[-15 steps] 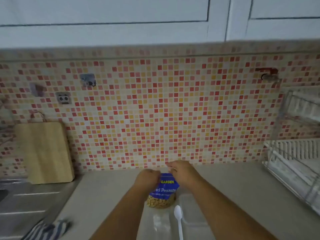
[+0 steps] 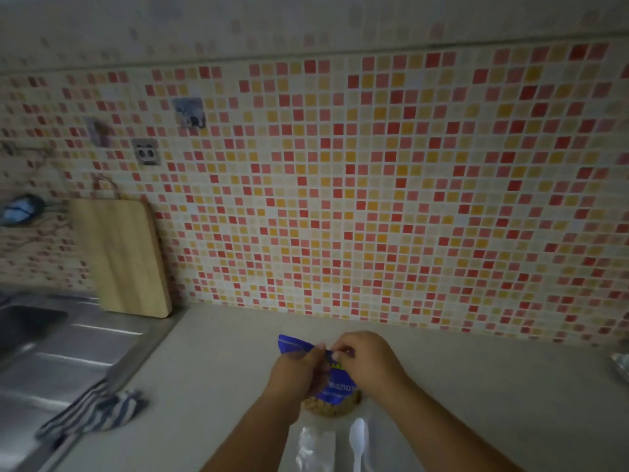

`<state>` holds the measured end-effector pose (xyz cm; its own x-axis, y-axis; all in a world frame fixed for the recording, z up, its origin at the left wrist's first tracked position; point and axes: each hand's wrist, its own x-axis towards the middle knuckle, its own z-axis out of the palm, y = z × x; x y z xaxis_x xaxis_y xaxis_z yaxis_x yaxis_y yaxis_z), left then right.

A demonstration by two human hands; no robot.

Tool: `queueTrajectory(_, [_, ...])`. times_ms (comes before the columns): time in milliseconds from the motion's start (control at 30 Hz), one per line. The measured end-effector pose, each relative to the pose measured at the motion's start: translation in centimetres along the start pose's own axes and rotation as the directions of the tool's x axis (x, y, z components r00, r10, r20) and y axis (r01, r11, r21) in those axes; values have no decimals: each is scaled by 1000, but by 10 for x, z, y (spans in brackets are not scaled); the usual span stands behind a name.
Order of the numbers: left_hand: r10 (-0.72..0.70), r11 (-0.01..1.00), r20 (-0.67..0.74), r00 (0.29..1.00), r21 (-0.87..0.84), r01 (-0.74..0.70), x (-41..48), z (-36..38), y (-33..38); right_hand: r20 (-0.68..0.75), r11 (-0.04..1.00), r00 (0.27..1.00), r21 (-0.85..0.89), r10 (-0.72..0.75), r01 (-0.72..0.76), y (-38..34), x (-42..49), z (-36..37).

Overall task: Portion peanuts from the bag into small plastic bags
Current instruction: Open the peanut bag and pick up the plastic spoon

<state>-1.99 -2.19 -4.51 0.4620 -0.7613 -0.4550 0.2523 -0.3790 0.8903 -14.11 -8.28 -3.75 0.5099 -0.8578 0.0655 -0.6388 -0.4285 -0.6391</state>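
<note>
A blue peanut bag with yellow lettering stands on the grey counter; peanuts show through its clear bottom. My left hand and my right hand both pinch the bag's top edge, fingertips close together. A blue flap of the top sticks out to the left past my left hand. In front of the bag lie small clear plastic bags and a white plastic spoon, between my forearms.
A steel sink fills the left, with a striped cloth over its edge. A wooden cutting board leans on the mosaic-tiled wall. Something shiny shows at the right border.
The view has tilted down and shifted left, hiding the cupboards and dish rack. My hands have closed together on the bag's top, and a blue flap now juts out left.
</note>
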Motion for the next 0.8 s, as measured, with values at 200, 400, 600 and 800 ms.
queueTrajectory(200, [-16,999,-28,999,-47,15,0,2,-3,204,983,977,162,56,-90,-2,22,-20])
queueTrajectory(400, [-45,998,-31,999,-48,43,1,3,-2,396,937,904,223,163,-267,-4,33,-33])
queueTrajectory(600, [-104,989,-16,994,-106,101,0,9,4,458,910,864,233,209,-343,-8,37,-38])
queueTrajectory(800, [-63,991,-83,995,-119,53,-1,13,1,339,955,941,-270,-24,122,-22,31,-32])
